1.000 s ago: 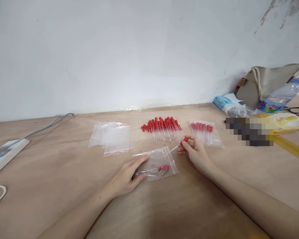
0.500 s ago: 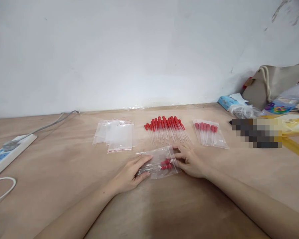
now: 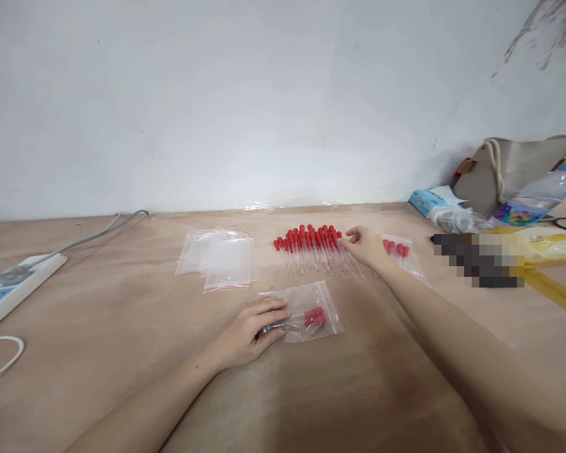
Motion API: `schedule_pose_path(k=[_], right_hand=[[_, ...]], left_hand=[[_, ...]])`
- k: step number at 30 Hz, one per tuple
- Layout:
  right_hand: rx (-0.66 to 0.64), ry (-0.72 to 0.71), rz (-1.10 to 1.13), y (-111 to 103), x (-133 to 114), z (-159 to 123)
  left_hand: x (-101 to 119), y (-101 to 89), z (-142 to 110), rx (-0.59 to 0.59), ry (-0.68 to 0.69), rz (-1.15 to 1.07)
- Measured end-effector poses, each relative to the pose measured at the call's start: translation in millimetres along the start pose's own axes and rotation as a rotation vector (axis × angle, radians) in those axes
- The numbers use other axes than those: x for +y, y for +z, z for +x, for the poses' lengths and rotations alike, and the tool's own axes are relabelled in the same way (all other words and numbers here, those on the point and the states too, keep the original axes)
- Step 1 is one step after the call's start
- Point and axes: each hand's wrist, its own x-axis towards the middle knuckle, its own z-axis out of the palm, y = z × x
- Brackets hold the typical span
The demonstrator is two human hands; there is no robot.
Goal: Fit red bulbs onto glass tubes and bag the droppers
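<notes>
A clear zip bag [image 3: 296, 333] lies in front of me with a few red-bulbed droppers [image 3: 314, 316] inside. My left hand [image 3: 259, 327] holds its left end, fingers on top and thumb at the near edge. My right hand [image 3: 358, 244] is at the right end of a pile of red-bulbed droppers [image 3: 309, 238], its fingertips beside the outermost bulb, thumb and forefinger slightly apart. Whether they touch that bulb is hard to tell. Behind the right hand and forearm, partly hidden, lies another zip bag [image 3: 417, 267] with several droppers in it.
Flat zip bags [image 3: 229, 264] are stacked left of the pile. A power strip [image 3: 19, 283] with a grey cable sits far left. On the right are a blue tissue box [image 3: 427, 202], a plastic bottle [image 3: 538, 195], a bag [image 3: 523, 163] and yellow packaging [image 3: 551, 245].
My right hand has left the open end of the near zip bag and moved up to the right end of the dropper pile. My left hand stays on the bag.
</notes>
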Motion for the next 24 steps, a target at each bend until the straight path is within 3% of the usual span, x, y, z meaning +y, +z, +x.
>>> schedule_pose_path(k=[3, 7, 12, 18, 24], right_hand=[[0.011, 0.040, -0.003, 17, -9, 15], [0.029, 0.216, 0.058, 35, -11, 30], [0.057, 0.295, 0.195, 42, -3, 37], [0.090, 0.253, 0.333, 22, -15, 31], [0.191, 0.120, 0.803, -15, -17, -27]], left_hand=[[0, 0.3, 0, 0.002, 0.003, -0.004], [-1, 0.5, 0, 0.015, 0.008, -0.017], [-2, -1.3, 0, 0.011, 0.027, -0.026], [0, -3.4, 1, -0.035, -0.003, -0.031], [-3, -0.7, 1, -0.013, -0.008, -0.042]])
